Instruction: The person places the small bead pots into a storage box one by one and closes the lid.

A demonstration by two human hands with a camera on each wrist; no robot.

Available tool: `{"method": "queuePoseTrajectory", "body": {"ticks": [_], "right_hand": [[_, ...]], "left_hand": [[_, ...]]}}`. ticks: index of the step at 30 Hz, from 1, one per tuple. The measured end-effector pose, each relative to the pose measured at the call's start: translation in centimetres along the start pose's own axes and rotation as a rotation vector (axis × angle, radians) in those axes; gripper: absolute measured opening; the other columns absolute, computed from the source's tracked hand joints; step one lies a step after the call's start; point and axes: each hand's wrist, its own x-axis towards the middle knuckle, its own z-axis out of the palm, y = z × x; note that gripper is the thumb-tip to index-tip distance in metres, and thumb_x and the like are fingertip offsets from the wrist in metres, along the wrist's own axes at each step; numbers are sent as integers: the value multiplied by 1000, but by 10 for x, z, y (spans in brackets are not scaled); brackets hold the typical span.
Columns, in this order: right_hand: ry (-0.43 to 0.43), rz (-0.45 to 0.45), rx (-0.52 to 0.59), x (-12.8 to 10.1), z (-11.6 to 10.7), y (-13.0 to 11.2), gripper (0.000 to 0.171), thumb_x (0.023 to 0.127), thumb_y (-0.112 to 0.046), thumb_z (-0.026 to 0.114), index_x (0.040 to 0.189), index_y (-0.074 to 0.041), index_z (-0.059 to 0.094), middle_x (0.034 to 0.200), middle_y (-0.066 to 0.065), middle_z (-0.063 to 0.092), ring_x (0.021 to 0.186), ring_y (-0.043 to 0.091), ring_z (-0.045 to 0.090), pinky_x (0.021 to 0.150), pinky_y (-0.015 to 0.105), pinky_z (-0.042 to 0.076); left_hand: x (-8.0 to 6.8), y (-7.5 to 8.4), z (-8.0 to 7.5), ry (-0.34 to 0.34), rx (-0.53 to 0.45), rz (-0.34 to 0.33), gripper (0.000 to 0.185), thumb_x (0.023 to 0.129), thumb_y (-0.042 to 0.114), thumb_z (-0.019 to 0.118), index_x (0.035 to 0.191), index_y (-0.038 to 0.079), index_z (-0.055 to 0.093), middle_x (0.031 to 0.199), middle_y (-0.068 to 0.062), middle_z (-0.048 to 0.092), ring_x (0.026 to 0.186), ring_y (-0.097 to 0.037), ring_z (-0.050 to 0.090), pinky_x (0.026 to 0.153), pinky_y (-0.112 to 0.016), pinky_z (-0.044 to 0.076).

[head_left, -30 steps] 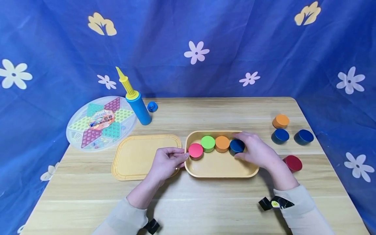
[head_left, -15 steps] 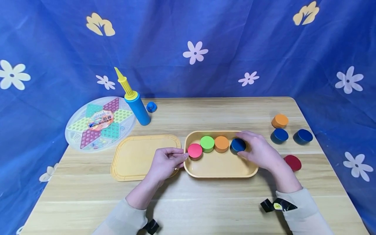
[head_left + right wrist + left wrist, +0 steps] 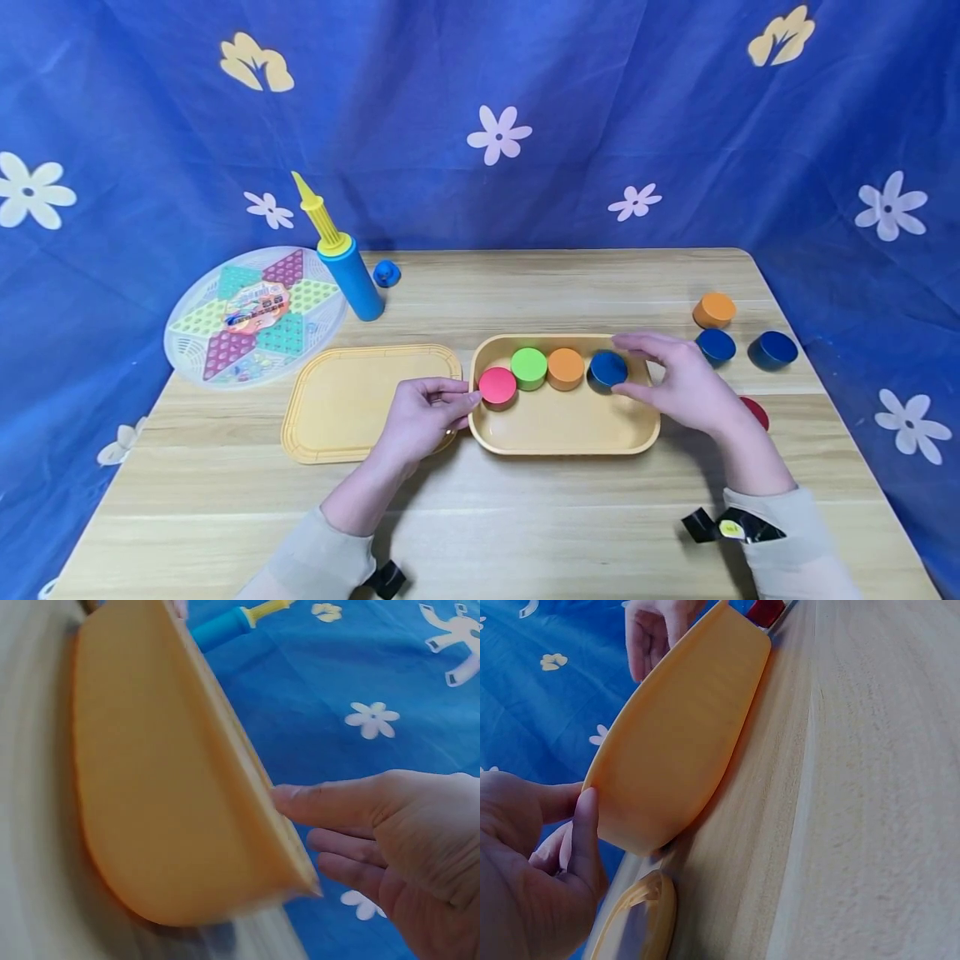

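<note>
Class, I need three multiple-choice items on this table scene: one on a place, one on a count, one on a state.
1. Where does the pink disc lie? A in the yellow tray; B on the lid; C on the game board.
2. How many discs lie in the tray? A two; B four; C six.
3. The right hand is: A gripping the blue disc; B open beside it; C flat on the table.
Key: 1 A, it sits at the tray's left end. 2 B, pink, green, orange, blue. 3 B, the fingers stand clear of the disc.
</note>
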Motion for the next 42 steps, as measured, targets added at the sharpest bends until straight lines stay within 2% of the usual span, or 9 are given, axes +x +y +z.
{"method": "queuePoseTrajectory", "body": {"ticks": [6, 9, 13, 16, 22, 27, 33, 38, 42], "right_hand": [[62, 49, 13, -11, -24, 9, 59, 80, -10, 95, 133, -4, 70, 133, 11, 70, 121, 31, 67, 105, 19, 51], [106, 105, 58, -18, -36, 16, 59, 81, -8, 95, 135, -7, 71, 132, 12, 70, 120, 18, 67, 101, 8, 45], [162, 198, 120, -26, -51, 32, 56, 85, -6, 91, 137, -7, 69, 134, 16, 69, 117, 7, 66, 98, 10, 49], [206, 292, 80, -32, -59, 47, 57, 88, -13, 90, 139, -5, 67, 137, 19, 66, 122, 23, 66, 100, 13, 51], [224, 484, -32, -41, -57, 75, 76, 91, -30, 88, 150, 3, 53, 148, 29, 55, 131, 52, 55, 108, 59, 47], [233, 583, -10, -42, -49, 86, 84, 91, -30, 87, 152, 9, 45, 147, 34, 53, 129, 51, 57, 106, 64, 48], [197, 681, 24, -42, -44, 93, 88, 90, -34, 88, 153, 8, 46, 146, 34, 53, 125, 46, 58, 95, 36, 57], [196, 685, 10, -44, -43, 98, 85, 89, -34, 89, 150, 10, 50, 146, 36, 53, 121, 46, 60, 78, 9, 47], [198, 689, 7, -45, -43, 97, 85, 90, -38, 88, 151, 8, 50, 147, 35, 51, 121, 44, 60, 79, 9, 50]], "left_hand": [[0, 1, 0, 8, 4, -11, 24, 88, 0, 85, 109, -9, 76, 92, -18, 75, 73, -17, 73, 66, -25, 65], [-1, 2, 0, 11, 0, -14, 25, 88, 0, 85, 110, -9, 76, 92, -16, 75, 74, -18, 73, 67, -26, 65], [-1, 2, -1, 17, -5, -15, 25, 88, -1, 85, 110, -9, 76, 91, -14, 75, 74, -17, 73, 67, -26, 65], [-2, 2, -1, 20, -8, -14, 25, 89, -1, 85, 111, -9, 75, 91, -14, 75, 73, -16, 72, 67, -25, 65], [-3, 1, -2, 20, -11, -18, 26, 89, 0, 85, 111, -10, 75, 92, -14, 75, 75, -17, 73, 67, -25, 65], [-3, 1, -2, 20, -14, -14, 27, 89, 0, 85, 112, -9, 75, 92, -14, 74, 74, -16, 72, 67, -26, 65], [-3, 0, -1, 13, -14, -14, 26, 89, 0, 85, 111, -9, 75, 91, -14, 75, 73, -16, 73, 67, -26, 65], [-2, 1, 0, 8, -17, -14, 26, 89, 0, 85, 111, -10, 75, 91, -15, 75, 74, -17, 73, 67, -26, 65], [-2, 1, 0, 8, -18, -11, 26, 89, 0, 85, 111, -10, 75, 90, -14, 75, 73, -16, 73, 67, -26, 65]]}}
